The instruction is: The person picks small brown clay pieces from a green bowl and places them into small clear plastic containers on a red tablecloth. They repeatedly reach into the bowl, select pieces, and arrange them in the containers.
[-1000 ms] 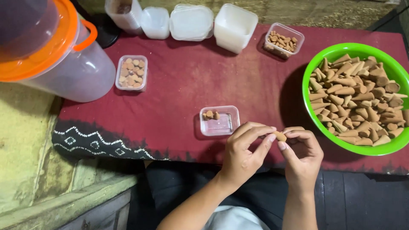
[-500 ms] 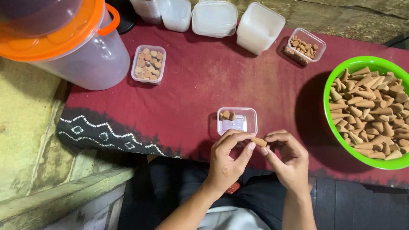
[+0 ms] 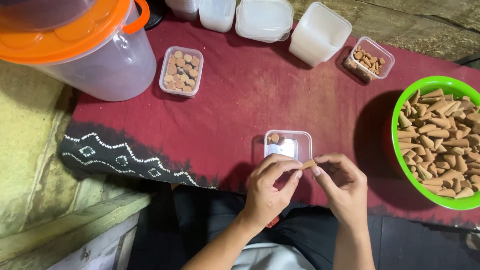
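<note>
Two hands meet just in front of a small clear tub (image 3: 288, 146) on the red cloth (image 3: 240, 105) that covers the bench. Between them sits one small tan cone (image 3: 308, 164): the left hand (image 3: 268, 192) pinches its wide end with narrowed fingers (image 3: 295, 177), and the right hand (image 3: 340, 187) closes thumb and forefinger on its tip, so both hold the same piece. It looks light, dry and stiff, likely brittle at the point, so a soft pinch on the thicker base would probably serve better than pressure at the tip; its matt surface should not slip. The clear tub holds only a couple of cones in its far left corner. To the right, a green bowl (image 3: 400, 150) is heaped with loose cones of the same kind. Farther back stand a filled tub of cones set upright (image 3: 181, 71), another tub of loose ones (image 3: 369, 59), and stacks of empty white tubs (image 3: 317, 35). A large clear bucket with an orange lid (image 3: 80, 45) stands at the far left.
</note>
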